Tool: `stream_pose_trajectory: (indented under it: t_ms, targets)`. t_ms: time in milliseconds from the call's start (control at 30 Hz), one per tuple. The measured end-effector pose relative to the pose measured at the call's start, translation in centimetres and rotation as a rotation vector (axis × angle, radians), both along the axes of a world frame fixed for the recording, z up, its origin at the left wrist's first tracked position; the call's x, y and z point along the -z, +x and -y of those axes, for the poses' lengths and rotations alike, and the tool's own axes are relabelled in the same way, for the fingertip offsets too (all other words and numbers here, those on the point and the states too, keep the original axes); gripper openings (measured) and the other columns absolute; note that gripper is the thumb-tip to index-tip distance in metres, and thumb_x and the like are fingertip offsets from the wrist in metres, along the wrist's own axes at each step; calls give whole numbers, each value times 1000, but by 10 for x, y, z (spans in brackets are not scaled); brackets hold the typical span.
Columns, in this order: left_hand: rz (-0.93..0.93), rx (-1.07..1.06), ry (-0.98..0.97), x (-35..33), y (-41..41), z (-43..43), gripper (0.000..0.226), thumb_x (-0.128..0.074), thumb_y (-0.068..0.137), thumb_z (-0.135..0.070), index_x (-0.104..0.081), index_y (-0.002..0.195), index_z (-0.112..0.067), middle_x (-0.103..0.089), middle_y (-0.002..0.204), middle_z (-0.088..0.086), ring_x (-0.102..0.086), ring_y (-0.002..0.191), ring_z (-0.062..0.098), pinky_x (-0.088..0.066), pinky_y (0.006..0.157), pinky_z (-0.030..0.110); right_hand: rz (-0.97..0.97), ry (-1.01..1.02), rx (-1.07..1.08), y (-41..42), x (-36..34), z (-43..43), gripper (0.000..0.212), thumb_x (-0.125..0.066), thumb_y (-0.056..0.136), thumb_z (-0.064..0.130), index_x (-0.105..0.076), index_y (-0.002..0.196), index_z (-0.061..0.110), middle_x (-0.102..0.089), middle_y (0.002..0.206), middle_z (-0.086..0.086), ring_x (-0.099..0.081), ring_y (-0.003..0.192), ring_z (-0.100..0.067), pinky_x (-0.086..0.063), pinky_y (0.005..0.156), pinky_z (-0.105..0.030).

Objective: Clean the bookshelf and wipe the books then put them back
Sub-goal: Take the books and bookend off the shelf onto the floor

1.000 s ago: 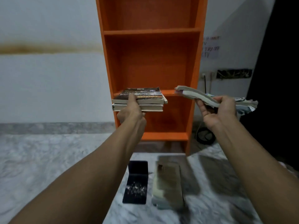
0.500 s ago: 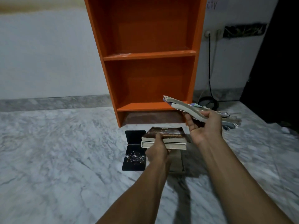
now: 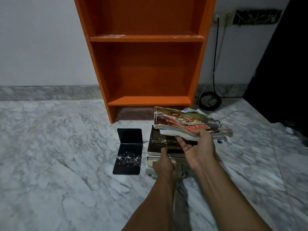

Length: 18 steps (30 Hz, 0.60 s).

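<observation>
An orange bookshelf point(image 3: 146, 39) stands against the wall with its visible shelves bare. On the marble floor in front of it lies a stack of books point(image 3: 160, 144) with a dark cover on top. My left hand point(image 3: 164, 163) grips the stack's near edge, thumb on the top cover. My right hand point(image 3: 198, 147) holds a bundle of worn paperbacks point(image 3: 186, 122) with a colourful cover just above the stack's right side. A black L-shaped bookend point(image 3: 129, 150) stands left of the stack with pale debris on its base.
A black cable coil point(image 3: 210, 100) and a white cord lie on the floor right of the shelf, below wall sockets point(image 3: 223, 18). A dark piece of furniture point(image 3: 283, 64) fills the right edge. Bare marble floor point(image 3: 50, 147) spreads to the left.
Both hands came down from shelf height to the floor. The left hand's books now rest on the pile beside the bookend, and the right hand's bundle has lowered to just above them.
</observation>
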<state>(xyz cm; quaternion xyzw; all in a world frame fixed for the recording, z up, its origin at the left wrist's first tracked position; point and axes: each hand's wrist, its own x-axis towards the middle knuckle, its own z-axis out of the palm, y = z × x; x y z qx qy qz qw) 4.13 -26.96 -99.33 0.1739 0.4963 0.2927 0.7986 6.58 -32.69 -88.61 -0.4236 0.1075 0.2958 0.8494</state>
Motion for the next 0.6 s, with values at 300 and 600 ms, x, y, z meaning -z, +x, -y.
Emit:
stream_pose_trajectory:
  t_ms: [300,600]
  targets:
    - [-66,-44,-178,28,-26,-6,47,-77,81,-6,-55,122,3,-64,98,21,-61,67,26,-44,31,19,-57,-88,-109,-4,46,-23,4,-52,83,1,-51,82,5,-60,89,-17,-65,83,-31,-57,55,-32]
    - [-56,21,-162,48,-44,-15,18,-60,90,6,-63,108,5,-67,100,24,-66,78,27,-60,58,30,-143,-173,-156,-12,78,-24,10,-57,88,1,-51,81,5,-55,85,-14,-62,75,-29,-58,71,-38]
